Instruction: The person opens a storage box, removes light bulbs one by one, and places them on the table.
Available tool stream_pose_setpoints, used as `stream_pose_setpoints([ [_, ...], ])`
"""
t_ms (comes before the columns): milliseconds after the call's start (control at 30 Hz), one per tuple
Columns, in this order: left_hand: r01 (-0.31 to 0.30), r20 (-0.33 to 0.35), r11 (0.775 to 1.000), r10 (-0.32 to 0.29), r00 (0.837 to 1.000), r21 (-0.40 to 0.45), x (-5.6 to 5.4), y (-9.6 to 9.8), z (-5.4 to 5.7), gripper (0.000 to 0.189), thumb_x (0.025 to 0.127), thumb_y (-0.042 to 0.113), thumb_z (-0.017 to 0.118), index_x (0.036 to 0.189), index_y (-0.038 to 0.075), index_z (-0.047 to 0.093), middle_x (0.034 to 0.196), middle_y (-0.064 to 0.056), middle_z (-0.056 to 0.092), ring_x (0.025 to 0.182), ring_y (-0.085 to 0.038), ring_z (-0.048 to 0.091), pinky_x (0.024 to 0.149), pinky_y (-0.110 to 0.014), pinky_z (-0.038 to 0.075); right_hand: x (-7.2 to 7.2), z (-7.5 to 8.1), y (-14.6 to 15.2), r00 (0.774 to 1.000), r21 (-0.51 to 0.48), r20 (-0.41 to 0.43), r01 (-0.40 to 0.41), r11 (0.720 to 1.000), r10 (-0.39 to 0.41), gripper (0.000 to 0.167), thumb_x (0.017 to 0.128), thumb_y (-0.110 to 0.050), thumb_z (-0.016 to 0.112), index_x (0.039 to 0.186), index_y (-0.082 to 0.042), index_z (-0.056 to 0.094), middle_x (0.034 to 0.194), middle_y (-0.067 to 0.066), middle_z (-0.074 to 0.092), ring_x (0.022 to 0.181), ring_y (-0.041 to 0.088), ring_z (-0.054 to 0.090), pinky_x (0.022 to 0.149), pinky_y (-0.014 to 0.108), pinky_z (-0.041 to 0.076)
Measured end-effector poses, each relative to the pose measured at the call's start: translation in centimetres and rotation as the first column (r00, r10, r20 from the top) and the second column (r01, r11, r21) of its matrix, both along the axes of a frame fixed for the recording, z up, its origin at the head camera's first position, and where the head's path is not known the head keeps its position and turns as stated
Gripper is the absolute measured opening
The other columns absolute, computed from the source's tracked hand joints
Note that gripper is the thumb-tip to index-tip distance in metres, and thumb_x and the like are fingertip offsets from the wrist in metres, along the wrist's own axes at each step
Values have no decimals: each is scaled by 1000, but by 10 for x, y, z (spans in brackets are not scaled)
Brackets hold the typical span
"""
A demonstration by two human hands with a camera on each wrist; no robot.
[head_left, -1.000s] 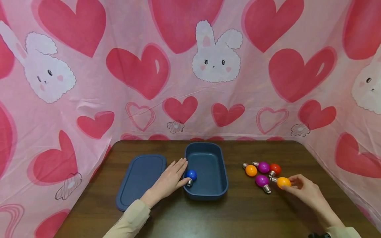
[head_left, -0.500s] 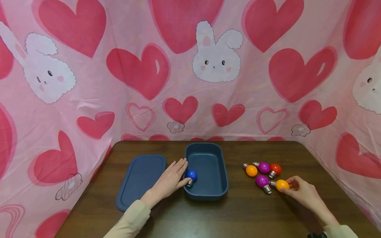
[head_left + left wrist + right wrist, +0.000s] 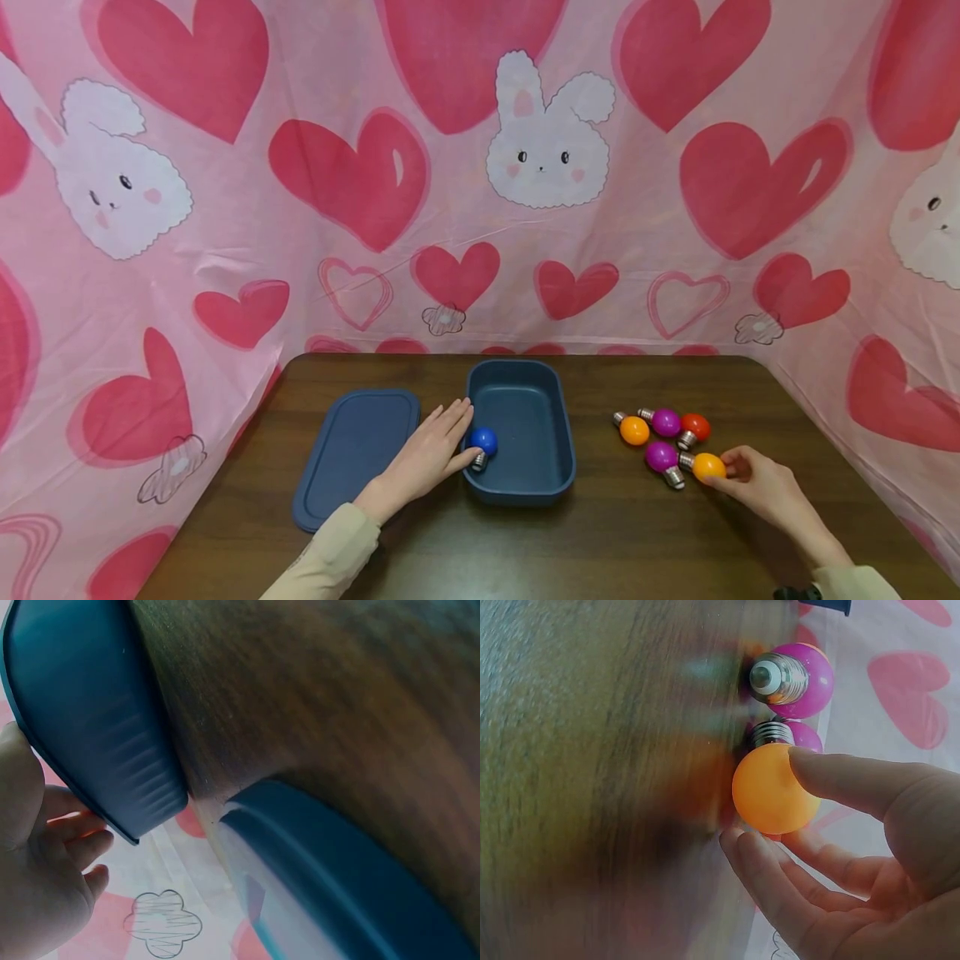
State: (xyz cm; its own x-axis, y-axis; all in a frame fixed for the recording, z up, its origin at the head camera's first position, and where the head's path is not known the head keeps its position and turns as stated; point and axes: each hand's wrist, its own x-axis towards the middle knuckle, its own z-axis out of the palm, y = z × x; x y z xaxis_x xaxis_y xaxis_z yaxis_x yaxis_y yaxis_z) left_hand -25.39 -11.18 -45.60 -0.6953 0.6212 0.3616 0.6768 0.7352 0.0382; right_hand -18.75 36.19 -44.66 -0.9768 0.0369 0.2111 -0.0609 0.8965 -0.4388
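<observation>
My right hand (image 3: 768, 487) pinches an orange light bulb (image 3: 708, 467) between thumb and fingers; its metal base points left, beside a purple bulb (image 3: 662, 457). In the right wrist view, the thumb lies on one side of the orange bulb (image 3: 775, 789) and fingertips on the other. My left hand (image 3: 423, 450) rests on the left rim of a dark blue box (image 3: 528, 498), fingers straight. Inside the box, by the left thumb, sits a blue bulb (image 3: 483, 441). The left wrist view shows the fingers against the outside of the box (image 3: 90, 712).
Behind the held bulb lie another orange bulb (image 3: 634, 431), a second purple bulb (image 3: 666, 422) and a red bulb (image 3: 696, 427). A dark blue lid (image 3: 352, 450) lies flat left of the box. A pink cloth (image 3: 630, 200) hangs behind the wooden table (image 3: 480, 550).
My right hand has brought the orange bulb slightly left and toward me, near the front purple bulb. The left hand, the box and the blue bulb look unmoved.
</observation>
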Motion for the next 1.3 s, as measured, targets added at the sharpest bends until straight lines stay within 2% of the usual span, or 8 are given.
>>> stream_pose_setpoints([
  [467, -5, -3, 1000, 5, 1000, 4, 0, 1, 0, 66, 88, 51, 41, 135, 5, 35, 139, -11, 34, 129, -22, 28, 104, -42, 23, 1, 5, 5, 1000, 8, -18, -15, 1000, 15, 38, 67, -31, 76, 87, -2, 60, 76, 5, 64, 63, 10, 57, 59, 31, 43],
  [733, -2, 1, 1000, 2, 1000, 6, 1, 1, 1, 66, 88, 50, 42, 135, 5, 35, 139, -11, 34, 129, -23, 29, 104, -43, 24, 3, 13, 5, 999, 29, -36, -13, 999, 14, 36, 68, -32, 74, 87, -5, 60, 77, 2, 63, 63, 4, 54, 57, 27, 42],
  [1033, -4, 10, 1000, 4, 1000, 0, 0, 1, 0, 67, 88, 52, 41, 136, 5, 34, 140, -11, 33, 130, -22, 27, 104, -42, 22, -3, 32, -2, 998, 18, -63, -14, 1000, 15, 38, 70, -36, 73, 90, -6, 59, 80, 6, 65, 65, 11, 59, 57, 28, 44],
  [1167, -2, 11, 1000, 2, 1000, -2, 0, 0, 0, 67, 88, 51, 41, 136, 5, 34, 140, -11, 33, 130, -22, 27, 104, -43, 23, -9, 42, -14, 998, -2, -45, -47, 999, 47, 39, 71, -36, 72, 91, -5, 59, 82, 7, 65, 68, 17, 61, 57, 28, 46],
  [1300, 1, 11, 1000, -1, 1000, 4, 0, -1, -1, 66, 88, 50, 43, 136, 5, 34, 140, -11, 33, 130, -23, 27, 104, -44, 24, -17, 51, -27, 996, -6, -30, -90, 996, 90, 39, 72, -37, 71, 92, -6, 59, 83, 6, 64, 69, 16, 59, 58, 27, 46],
])
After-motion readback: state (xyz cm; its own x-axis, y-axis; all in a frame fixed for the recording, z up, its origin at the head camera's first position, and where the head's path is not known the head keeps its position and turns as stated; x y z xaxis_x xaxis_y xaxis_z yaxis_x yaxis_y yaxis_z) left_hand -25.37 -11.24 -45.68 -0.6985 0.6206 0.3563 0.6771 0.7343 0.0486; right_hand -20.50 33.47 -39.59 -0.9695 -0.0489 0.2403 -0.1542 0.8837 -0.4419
